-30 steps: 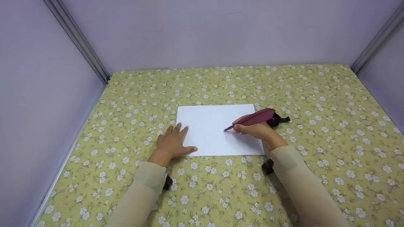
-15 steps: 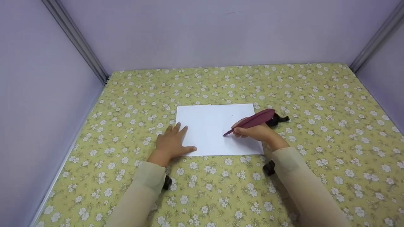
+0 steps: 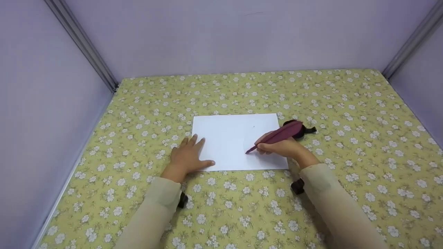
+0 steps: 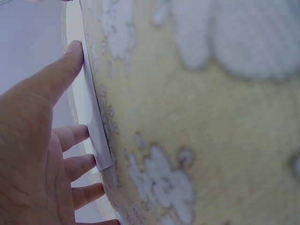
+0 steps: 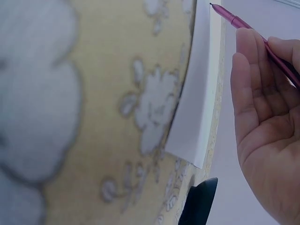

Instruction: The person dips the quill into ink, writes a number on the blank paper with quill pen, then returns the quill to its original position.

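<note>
A white sheet of paper point(image 3: 225, 135) lies on the flowered cloth, with a tiny dark mark at its upper right. My left hand point(image 3: 187, 157) rests spread over the sheet's left edge, thumb at the lower left. With thumb and fingers, my right hand point(image 3: 285, 147) pinches a dark red feather pen point(image 3: 282, 134) over the right half. Its tip points left and down at the paper; a faint line shows near it. The right wrist view shows the pen's slim barrel point(image 5: 236, 19) and tip at the paper point(image 5: 192, 108); in the left wrist view, fingertips point(image 4: 80, 132) meet the sheet's edge.
A black rounded object with a short spout-like stub point(image 3: 309, 130) stands just right of the paper, partly hidden by the feather and right hand. Yellow flowered cloth point(image 3: 221, 93) covers the table. Pale lilac panels point(image 3: 221, 38) enclose the back and sides.
The pen tip has moved down across the paper toward the near edge, the right hand shifting slightly with it. A faint line has appeared along its path. The left hand stays on the sheet.
</note>
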`<state>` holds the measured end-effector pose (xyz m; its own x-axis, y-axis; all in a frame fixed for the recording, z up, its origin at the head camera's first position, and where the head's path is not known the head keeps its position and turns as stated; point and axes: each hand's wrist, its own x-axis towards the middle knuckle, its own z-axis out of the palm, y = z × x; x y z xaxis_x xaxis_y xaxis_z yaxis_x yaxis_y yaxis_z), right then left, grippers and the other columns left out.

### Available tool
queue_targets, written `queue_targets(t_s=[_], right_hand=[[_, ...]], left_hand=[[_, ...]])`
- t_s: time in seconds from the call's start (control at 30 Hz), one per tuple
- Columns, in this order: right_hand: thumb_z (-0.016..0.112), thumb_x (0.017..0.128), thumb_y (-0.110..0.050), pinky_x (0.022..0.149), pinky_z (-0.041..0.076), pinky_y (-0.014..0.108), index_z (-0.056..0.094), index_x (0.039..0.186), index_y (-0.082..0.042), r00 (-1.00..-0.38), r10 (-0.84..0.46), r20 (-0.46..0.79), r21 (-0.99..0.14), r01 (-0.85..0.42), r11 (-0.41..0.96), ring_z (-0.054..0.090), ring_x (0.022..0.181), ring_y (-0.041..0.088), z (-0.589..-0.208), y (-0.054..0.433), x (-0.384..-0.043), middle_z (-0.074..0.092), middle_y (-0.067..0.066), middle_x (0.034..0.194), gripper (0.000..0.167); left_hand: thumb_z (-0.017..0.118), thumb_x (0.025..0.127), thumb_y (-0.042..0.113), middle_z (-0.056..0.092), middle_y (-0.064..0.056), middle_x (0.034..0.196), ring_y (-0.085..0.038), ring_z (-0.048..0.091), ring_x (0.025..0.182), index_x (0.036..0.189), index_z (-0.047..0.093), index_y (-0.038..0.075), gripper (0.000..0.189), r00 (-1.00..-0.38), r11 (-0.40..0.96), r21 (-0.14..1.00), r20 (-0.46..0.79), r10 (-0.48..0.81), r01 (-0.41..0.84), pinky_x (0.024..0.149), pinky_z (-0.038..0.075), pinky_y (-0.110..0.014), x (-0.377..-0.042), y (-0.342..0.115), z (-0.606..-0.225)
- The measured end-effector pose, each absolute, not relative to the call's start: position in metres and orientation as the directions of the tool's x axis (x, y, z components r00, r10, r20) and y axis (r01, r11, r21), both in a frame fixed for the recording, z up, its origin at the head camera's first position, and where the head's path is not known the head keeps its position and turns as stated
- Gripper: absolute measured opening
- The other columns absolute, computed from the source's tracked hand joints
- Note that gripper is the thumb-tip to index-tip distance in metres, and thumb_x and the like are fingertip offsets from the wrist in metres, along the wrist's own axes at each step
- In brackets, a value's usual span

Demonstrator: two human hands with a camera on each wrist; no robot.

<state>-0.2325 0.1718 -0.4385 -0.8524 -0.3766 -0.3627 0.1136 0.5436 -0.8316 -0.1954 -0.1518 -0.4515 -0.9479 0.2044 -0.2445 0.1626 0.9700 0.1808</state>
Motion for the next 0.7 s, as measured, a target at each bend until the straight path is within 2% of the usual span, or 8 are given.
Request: queue_targets(t_s=[0.07, 0.23, 0.4, 0.7], right_hand=[[0.064, 0.088, -0.046, 0.093, 0.045, 0.043, 0.073, 0.106, -0.01, -0.844, -0.371, -0.387, -0.813, 0.123, 0.57, 0.064, 0.098, 0.024, -0.438, 0.174, -0.231, 0.071, 0.005, 0.101, 0.041], [0.065, 0.089, -0.043, 0.091, 0.046, 0.044, 0.072, 0.105, -0.009, -0.837, -0.394, -0.38, -0.819, 0.107, 0.563, 0.064, 0.096, 0.025, -0.438, 0.176, -0.229, 0.07, 0.005, 0.098, 0.039], [0.065, 0.091, -0.038, 0.089, 0.048, 0.043, 0.07, 0.108, -0.006, -0.835, -0.424, -0.35, -0.849, 0.092, 0.52, 0.065, 0.095, 0.025, -0.44, 0.18, -0.226, 0.071, 0.006, 0.098, 0.036], [0.065, 0.092, -0.022, 0.079, 0.052, 0.035, 0.067, 0.107, 0.003, -0.84, -0.48, -0.254, -0.909, 0.038, 0.415, 0.066, 0.085, 0.021, -0.442, 0.189, -0.221, 0.07, 0.009, 0.091, 0.029]], left_hand=[[0.055, 0.081, 0.07, 0.013, -0.009, 0.158, -0.039, 0.013, 0.141, 0.153, 0.023, 0.02, 0.094, -0.948, 0.97, 0.181, -0.242, 0.205, 0.164, 0.103, 0.025, -0.064, -0.196, -0.152, -0.451], [0.055, 0.081, 0.071, 0.012, -0.009, 0.158, -0.039, 0.012, 0.141, 0.153, 0.022, 0.019, 0.094, -0.949, 0.972, 0.172, -0.248, 0.197, 0.157, 0.104, 0.024, -0.064, -0.197, -0.152, -0.453], [0.055, 0.081, 0.07, 0.011, -0.009, 0.158, -0.038, 0.01, 0.142, 0.153, 0.021, 0.019, 0.094, -0.948, 0.971, 0.18, -0.248, 0.2, 0.158, 0.104, 0.022, -0.064, -0.197, -0.152, -0.454], [0.053, 0.081, 0.071, 0.01, -0.009, 0.158, -0.038, 0.01, 0.142, 0.154, 0.02, 0.019, 0.095, -0.946, 0.972, 0.17, -0.255, 0.202, 0.162, 0.105, 0.022, -0.064, -0.197, -0.152, -0.454]])
